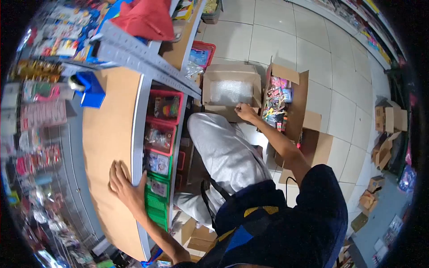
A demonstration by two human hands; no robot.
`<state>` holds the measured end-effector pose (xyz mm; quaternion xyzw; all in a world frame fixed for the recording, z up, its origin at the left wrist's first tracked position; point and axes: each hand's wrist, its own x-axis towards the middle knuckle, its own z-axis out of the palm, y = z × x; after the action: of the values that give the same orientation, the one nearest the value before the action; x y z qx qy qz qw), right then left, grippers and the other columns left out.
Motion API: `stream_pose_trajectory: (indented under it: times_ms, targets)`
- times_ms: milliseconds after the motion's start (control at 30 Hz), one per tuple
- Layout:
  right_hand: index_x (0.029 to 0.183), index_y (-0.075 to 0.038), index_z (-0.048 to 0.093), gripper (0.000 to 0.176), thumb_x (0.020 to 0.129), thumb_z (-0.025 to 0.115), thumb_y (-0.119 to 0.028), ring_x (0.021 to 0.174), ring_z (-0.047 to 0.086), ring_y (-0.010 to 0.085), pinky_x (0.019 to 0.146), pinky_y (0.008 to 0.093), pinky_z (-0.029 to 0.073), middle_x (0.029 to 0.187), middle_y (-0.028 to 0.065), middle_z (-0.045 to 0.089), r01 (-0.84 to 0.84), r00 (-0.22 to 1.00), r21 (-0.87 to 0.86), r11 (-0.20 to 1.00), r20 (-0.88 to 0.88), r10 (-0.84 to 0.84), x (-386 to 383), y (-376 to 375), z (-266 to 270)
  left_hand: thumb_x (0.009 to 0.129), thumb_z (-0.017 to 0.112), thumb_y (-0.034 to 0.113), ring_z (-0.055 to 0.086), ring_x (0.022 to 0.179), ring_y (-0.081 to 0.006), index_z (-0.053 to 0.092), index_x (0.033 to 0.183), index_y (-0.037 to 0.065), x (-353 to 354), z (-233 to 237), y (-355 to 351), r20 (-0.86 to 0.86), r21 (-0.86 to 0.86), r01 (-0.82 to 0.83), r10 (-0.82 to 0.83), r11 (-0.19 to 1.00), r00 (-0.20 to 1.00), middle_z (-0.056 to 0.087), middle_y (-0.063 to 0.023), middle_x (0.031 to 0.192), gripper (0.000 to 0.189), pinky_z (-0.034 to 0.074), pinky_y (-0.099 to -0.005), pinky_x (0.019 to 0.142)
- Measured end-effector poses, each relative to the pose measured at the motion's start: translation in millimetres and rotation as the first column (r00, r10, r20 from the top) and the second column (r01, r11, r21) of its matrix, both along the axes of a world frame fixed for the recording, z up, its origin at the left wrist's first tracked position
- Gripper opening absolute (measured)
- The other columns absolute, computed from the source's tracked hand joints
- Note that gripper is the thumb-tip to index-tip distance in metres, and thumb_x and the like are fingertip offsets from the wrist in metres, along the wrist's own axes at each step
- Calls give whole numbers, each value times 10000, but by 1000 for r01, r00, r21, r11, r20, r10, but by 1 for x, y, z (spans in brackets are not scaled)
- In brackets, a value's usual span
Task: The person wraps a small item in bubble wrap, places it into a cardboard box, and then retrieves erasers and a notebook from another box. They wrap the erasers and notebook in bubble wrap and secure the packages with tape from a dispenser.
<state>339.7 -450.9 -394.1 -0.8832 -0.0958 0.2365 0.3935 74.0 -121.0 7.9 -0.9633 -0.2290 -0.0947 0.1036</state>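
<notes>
My left hand (126, 185) lies spread on the edge of the wooden shelf top (109, 134), fingers apart and holding nothing. Out in front, my right hand (245, 111) is closed at the near edge of an open cardboard box (231, 69); what its curled fingers hold, if anything, is too small to tell. Bubble wrap (230, 92) lines that box. Just right of it, a second open box (298, 102) holds many small colourful packets (276, 100). Under the shelf top sit red baskets (161, 136) and green baskets (156, 210) with packaged goods.
A blue tape dispenser (89, 89) stands on the shelf top, near a grey perforated metal post (138, 58) and red cloth (145, 20). Hanging goods line the left. More cardboard boxes (319, 147) stand on the tiled floor (275, 44), others at the far right.
</notes>
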Motion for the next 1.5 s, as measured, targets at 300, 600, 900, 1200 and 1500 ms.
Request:
stream_pose_trajectory:
  times_ms: [300,600,900,1200,1500]
  targets:
    - [1206,-13,628,403,877,604,-244,1127,625,373,951,437,508,1199,236,651,-95,953,-360,928,-302,-20,71,25,-176,708,846,377,428,1347,-333,420,1422,48,-4,-12,14,-98,99,-12,21,995,995,460,-174,1459,894,266,-512,1120]
    - [1165,-22,613,453,809,682,-294,1082,610,357,913,443,497,1145,210,636,374,901,-435,819,-39,-432,67,10,-253,784,705,658,414,1294,-466,290,1478,42,10,7,-1,-309,83,-79,101,993,946,383,-244,1465,1016,332,-641,1049]
    - [1123,-31,599,519,740,759,-343,1036,595,340,875,449,486,1091,184,621,752,653,-238,615,141,-744,45,-1,-300,721,802,605,454,1225,-468,366,1386,-50,0,-4,18,-177,53,81,-70,995,982,426,-287,1355,1030,384,-605,1019]
    - [1082,-40,585,597,672,837,-393,990,580,323,837,455,474,1037,158,606,742,670,-67,667,105,-735,64,21,-323,657,903,242,510,1209,-454,421,1339,-13,1,-8,21,-156,121,110,-90,987,984,477,-266,1337,873,423,-582,1022]
    - [1021,-50,579,630,630,898,-426,922,572,301,792,453,468,961,122,597,798,594,-10,603,187,-782,63,14,-341,707,882,363,514,1183,-454,408,1349,-33,7,-6,17,-166,112,130,-111,985,980,487,-278,1314,891,430,-573,994]
